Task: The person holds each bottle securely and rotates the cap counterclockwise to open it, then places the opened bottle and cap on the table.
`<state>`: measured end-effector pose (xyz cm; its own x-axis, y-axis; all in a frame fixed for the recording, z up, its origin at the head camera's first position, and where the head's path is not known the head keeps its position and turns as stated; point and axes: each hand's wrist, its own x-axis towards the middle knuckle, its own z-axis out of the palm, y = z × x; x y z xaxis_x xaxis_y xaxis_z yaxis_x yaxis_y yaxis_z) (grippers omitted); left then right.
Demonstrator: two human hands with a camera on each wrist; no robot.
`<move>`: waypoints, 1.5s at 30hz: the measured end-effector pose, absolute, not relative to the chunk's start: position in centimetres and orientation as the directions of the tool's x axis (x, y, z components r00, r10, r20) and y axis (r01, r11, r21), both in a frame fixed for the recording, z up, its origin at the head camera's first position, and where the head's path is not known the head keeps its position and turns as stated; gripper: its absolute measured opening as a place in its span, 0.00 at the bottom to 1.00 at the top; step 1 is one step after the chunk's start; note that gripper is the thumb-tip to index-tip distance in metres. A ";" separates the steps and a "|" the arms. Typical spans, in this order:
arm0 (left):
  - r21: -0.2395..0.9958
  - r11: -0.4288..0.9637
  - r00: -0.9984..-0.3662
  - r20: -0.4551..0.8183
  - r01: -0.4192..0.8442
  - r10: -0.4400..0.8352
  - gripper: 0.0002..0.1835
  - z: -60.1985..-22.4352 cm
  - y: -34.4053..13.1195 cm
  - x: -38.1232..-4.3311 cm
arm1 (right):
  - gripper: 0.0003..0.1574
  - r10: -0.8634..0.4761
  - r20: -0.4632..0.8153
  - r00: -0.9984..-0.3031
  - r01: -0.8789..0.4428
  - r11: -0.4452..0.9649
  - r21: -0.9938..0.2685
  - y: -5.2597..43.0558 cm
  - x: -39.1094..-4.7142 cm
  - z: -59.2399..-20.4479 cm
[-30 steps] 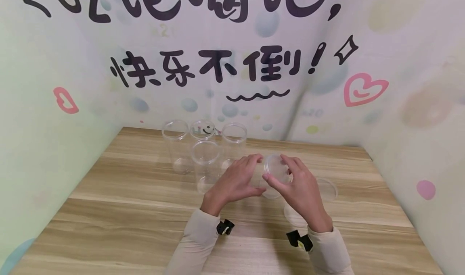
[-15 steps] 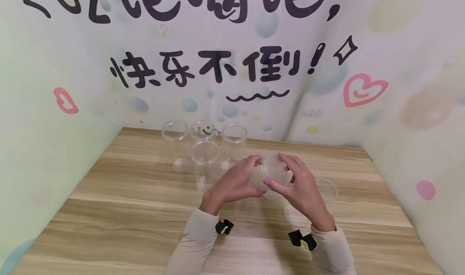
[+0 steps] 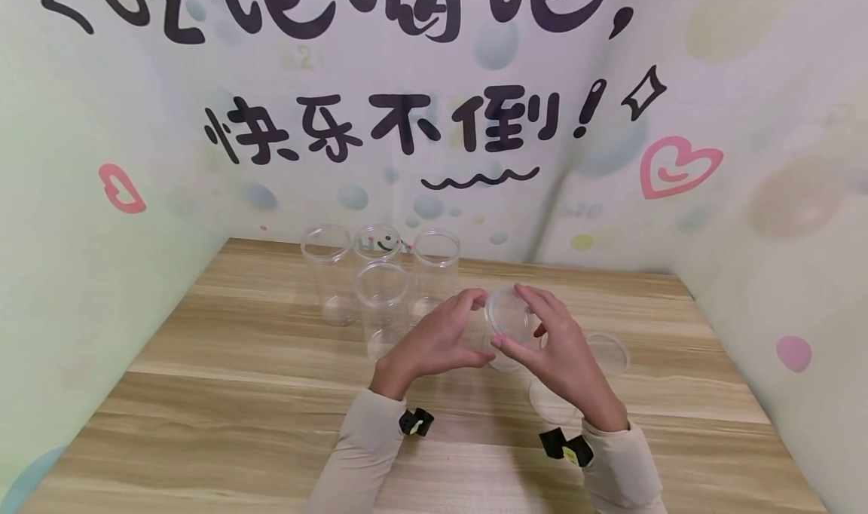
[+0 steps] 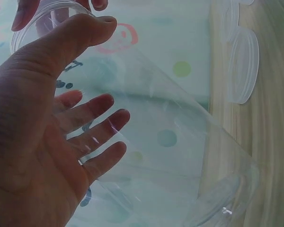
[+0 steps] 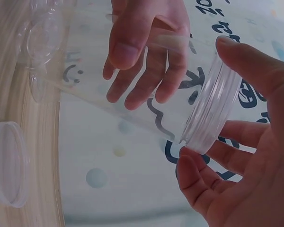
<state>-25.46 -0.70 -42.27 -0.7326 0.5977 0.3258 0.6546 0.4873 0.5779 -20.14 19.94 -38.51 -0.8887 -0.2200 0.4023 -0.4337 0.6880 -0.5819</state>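
A tall clear plastic cup [image 4: 175, 113] is tilted in my left hand [image 3: 437, 338], whose fingers and thumb curl round its wall. Its mouth points toward my right hand [image 3: 563, 359]. At that mouth sits a clear round lid [image 5: 215, 109], pinched at its edge between the thumb and fingers of my right hand. In the right wrist view the lid lies against the cup's rim. The base of the cup shows low in the left wrist view, over the tabletop.
Several clear cups [image 3: 383, 292] stand upright and mouth up at the back left of the wooden table [image 3: 224, 423]. Two loose lids lie to the right: one farther lid [image 3: 609, 353], and a nearer lid [image 3: 552, 402] beside my right wrist. A printed wall [image 3: 285, 197] closes off the back.
The lid and the right fingertips have shifted slightly left, while the right wrist has swung a little to the right. The left hand keeps its grip on the cup.
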 end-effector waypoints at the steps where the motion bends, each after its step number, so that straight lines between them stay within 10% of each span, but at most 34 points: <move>1: 0.582 0.486 -0.734 0.325 0.652 0.597 0.44 -42.3 -0.7 -25.5 | 0.47 -0.224 0.401 -0.888 -0.437 0.684 -0.585 20.0 -20.1 -38.5; 25: 0.570 0.516 -0.752 0.326 0.640 0.573 0.44 -42.0 -0.6 -25.2 | 0.50 -0.282 0.423 -0.861 -0.501 0.612 -0.612 20.2 -20.0 -38.3; 45: 0.406 0.641 -0.757 0.293 0.651 0.584 0.45 -41.9 1.2 -24.3 | 0.49 -0.001 0.257 -0.966 -0.129 0.867 -0.481 19.9 -19.6 -38.1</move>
<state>-24.25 1.18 -41.88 -0.7573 0.5837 0.2929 0.6513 0.6412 0.4058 -19.63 19.95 -38.08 -0.9663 -0.0013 0.2574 -0.1294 0.8669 -0.4815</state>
